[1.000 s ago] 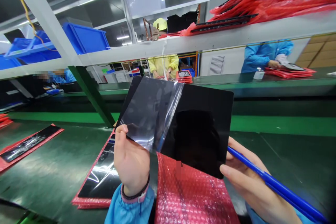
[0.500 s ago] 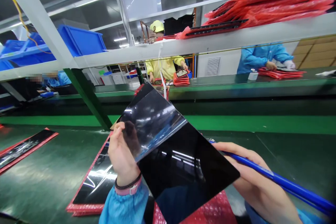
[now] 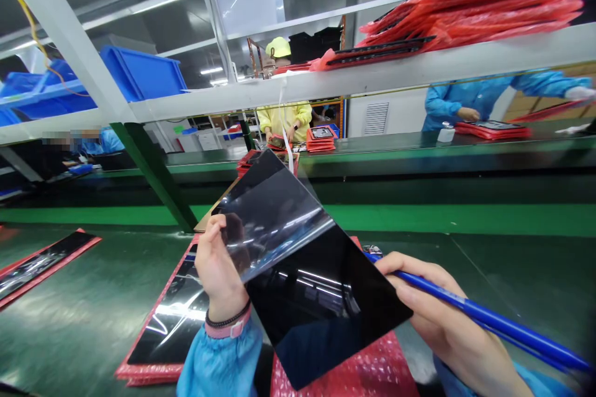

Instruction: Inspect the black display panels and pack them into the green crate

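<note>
A glossy black screen panel (image 3: 321,298) is tilted up in front of me, a clear film (image 3: 265,217) covering its upper part, with a curled lower edge across the middle. My left hand (image 3: 218,267) is closed on the panel's left edge, fingertips on the film side and the rest of the grip hidden behind. In my right hand (image 3: 442,310), beside the panel's right edge, is a long blue pen (image 3: 488,316), its front end pointing up and left behind the panel. Whether the right fingertips touch the panel I cannot tell.
Red bubble wrap (image 3: 372,366) lies below the panel. Black panels on red wrap (image 3: 172,322) lie left of it on the green table (image 3: 69,329). Red-wrapped parts (image 3: 465,18) load the overhead shelf near blue bins (image 3: 139,74). People work at the far bench.
The panel's right corner and my right hand have shifted slightly left, and the pen shows more beside the panel. Across the bench, a co-worker in blue has stretched an arm to the right.
</note>
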`<action>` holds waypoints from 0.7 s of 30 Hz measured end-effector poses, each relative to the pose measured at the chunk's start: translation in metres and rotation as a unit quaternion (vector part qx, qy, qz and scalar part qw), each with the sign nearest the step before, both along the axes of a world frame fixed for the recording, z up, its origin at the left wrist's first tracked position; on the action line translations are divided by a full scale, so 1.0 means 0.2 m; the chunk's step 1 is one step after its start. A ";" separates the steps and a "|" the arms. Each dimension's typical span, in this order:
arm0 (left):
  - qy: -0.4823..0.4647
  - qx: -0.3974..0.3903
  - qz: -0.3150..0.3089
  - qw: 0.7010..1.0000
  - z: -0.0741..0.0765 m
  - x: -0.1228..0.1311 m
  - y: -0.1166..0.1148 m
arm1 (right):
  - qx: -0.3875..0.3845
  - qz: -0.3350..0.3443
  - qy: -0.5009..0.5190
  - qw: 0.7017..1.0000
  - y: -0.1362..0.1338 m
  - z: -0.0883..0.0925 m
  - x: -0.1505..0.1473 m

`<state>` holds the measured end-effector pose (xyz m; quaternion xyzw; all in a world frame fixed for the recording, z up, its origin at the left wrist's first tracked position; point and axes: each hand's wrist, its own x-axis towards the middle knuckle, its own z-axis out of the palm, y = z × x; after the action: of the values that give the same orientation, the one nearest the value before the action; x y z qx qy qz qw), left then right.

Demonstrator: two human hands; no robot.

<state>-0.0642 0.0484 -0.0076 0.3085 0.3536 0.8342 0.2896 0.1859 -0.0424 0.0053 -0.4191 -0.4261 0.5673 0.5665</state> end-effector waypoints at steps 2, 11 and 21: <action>0.014 0.003 -0.029 0.999 0.02 0.02 -0.02 | 0.007 -0.025 -0.056 0.998 0.01 0.00 -0.01; 0.075 0.025 -0.153 0.985 0.04 0.14 -0.14 | 0.062 -0.020 -0.150 0.987 0.09 -0.05 -0.02; 0.085 0.030 -0.174 0.981 0.00 0.15 -0.15 | 0.182 0.037 -0.260 0.948 0.10 -0.12 -0.04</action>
<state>-0.0333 0.0183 -0.0071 0.4432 0.2931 0.7521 0.3898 0.1786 -0.0226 -0.0186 -0.4258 -0.6699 0.3718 0.4813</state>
